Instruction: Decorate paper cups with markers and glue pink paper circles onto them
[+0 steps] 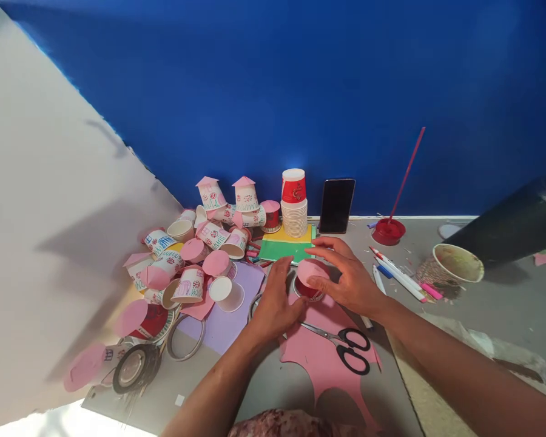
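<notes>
A red paper cup (306, 292) with a white rim stands before me on the pink paper, and a pink paper disc (312, 271) lies tilted over it. My left hand (277, 297) curves around the cup's left side, thumb near its front. From the right, my right hand (343, 273) rests its thumb on the disc's edge, its fingers reaching past the far side. The fingertips' contact with the cup is partly hidden. Just below, black-handled scissors (341, 343) lie on a cut pink paper sheet (313, 361).
Decorated paper cups (191, 282) with pink tops crowd the left. Behind stand a cup stack (295, 212) and a phone (337, 206). Tape rolls (136, 369) lie at left front. Markers (403, 276), a patterned paper cup (459, 264) and a red dish (389, 232) with a stick are right.
</notes>
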The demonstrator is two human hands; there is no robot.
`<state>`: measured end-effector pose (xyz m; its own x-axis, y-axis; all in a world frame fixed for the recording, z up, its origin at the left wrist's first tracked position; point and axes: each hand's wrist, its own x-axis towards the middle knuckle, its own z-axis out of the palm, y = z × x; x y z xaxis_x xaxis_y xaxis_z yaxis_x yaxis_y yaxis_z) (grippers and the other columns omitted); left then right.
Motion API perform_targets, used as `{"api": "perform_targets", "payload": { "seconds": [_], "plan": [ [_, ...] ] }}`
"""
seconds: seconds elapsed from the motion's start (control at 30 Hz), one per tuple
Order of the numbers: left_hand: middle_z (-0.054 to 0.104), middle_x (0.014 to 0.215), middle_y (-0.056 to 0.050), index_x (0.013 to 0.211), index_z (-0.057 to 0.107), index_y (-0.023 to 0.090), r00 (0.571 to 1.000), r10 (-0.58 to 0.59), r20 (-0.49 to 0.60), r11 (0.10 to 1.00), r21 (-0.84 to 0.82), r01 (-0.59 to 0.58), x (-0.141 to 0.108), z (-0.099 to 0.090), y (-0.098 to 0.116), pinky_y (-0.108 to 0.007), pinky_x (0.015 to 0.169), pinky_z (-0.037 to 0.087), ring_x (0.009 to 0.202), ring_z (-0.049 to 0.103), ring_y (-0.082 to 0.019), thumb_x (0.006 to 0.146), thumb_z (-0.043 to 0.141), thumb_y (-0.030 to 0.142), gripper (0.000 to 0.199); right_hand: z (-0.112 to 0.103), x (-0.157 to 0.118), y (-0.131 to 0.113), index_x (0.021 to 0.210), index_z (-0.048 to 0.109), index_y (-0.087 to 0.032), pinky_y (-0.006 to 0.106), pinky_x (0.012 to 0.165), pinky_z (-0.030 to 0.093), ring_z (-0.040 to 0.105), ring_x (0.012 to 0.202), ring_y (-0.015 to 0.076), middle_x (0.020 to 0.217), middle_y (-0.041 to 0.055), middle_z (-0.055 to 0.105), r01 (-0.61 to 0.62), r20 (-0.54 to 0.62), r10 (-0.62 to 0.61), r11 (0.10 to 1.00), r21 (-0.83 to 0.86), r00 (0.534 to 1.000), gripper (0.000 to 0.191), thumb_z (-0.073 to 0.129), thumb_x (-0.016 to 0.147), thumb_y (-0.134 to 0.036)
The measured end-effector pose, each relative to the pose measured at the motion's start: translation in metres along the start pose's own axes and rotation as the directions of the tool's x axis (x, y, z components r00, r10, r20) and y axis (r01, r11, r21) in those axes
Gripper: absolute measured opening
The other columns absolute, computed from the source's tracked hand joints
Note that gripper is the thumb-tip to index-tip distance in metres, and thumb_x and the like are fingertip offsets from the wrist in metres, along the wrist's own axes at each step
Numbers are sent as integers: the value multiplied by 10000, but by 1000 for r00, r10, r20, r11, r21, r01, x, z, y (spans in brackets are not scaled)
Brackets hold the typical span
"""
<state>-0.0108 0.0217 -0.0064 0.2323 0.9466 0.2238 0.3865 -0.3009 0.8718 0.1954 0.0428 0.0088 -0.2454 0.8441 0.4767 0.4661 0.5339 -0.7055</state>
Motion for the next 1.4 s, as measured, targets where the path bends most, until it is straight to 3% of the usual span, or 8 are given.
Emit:
{"api": "perform_targets", "payload": {
  "seconds": [0.1, 0.2, 0.37, 0.6, 1.1, 1.23, 1.3, 1.4],
  "plan": [
    [588, 1446, -80, 1386, 617, 297, 995, -41, -94, 989, -144, 27, 0, -8, 3, -472, 1143, 473, 1315, 586, -254, 828, 628, 130, 583, -2, 0, 2, 1275, 703, -261, 538, 1112, 488, 585, 1275, 329, 1333, 140, 581, 53, -22, -53, 999, 1, 998, 399, 707, 926, -454],
    [665, 1323, -71, 1250, 729, 294, 983, -15, -184, 990, -137, -11, 6, -9, 10, -428, 1076, 517, 1238, 630, -230, 952, 592, 244, 332, -10, 3, 4, 1245, 721, -251, 538, 1095, 499, 592, 1269, 333, 1327, 143, 596, 71, -7, -71, 997, -4, 997, 379, 718, 918, -443],
    [713, 1275, -90, 1209, 779, 287, 986, 19, -165, 996, -82, -33, 17, -2, 15, -449, 1098, 496, 1247, 640, -254, 987, 619, 367, 285, -35, 13, 7, 1176, 765, -247, 527, 1064, 514, 623, 1230, 338, 1290, 127, 650, 25, 125, -17, 998, -61, 992, 352, 767, 873, -425],
    [769, 1203, -88, 1079, 832, 275, 985, -44, -165, 991, -130, 23, 21, 3, 12, -437, 1062, 533, 1207, 675, -259, 937, 689, 345, 213, -40, 17, 10, 1059, 807, -245, 472, 995, 540, 654, 1134, 300, 1181, 100, 688, 51, 209, -24, 991, -125, 978, 264, 829, 819, -353],
    [811, 1081, -90, 932, 854, 235, 964, -215, -157, 939, -304, 160, 24, 6, 14, -398, 1040, 511, 1163, 692, -263, 831, 778, 309, 146, -41, 18, 8, 1098, 797, -242, 459, 997, 541, 650, 1147, 288, 1190, 90, 701, 45, 291, 3, 986, -160, 957, 271, 822, 838, -316],
    [790, 983, -52, 979, 821, 219, 913, -380, -148, 855, -432, 286, 25, 9, 12, -302, 804, 536, 886, 695, -177, 787, 814, 366, 242, -41, 18, 8, 1099, 796, -245, 451, 997, 542, 651, 1145, 287, 1189, 90, 702, 49, 299, 3, 985, -166, 954, 281, 833, 833, -328],
    [736, 826, -15, 937, 794, 196, 878, -474, -68, 768, -519, 375, 26, 10, 11, -260, 655, 490, 693, 616, -123, 764, 830, 422, 286, -40, 18, 7, 1098, 795, -246, 449, 995, 544, 651, 1141, 286, 1184, 88, 703, 54, 297, -2, 985, -167, 955, 277, 831, 837, -332],
    [638, 696, 24, 816, 739, 166, 849, -527, 48, 661, -604, 445, 27, 11, 12, -232, 589, 437, 586, 511, -80, 694, 875, 476, 360, -39, 17, 8, 1094, 794, -235, 453, 994, 544, 649, 1141, 289, 1179, 91, 702, 63, 296, -12, 984, -166, 955, 272, 827, 844, -336]
  ]
}}
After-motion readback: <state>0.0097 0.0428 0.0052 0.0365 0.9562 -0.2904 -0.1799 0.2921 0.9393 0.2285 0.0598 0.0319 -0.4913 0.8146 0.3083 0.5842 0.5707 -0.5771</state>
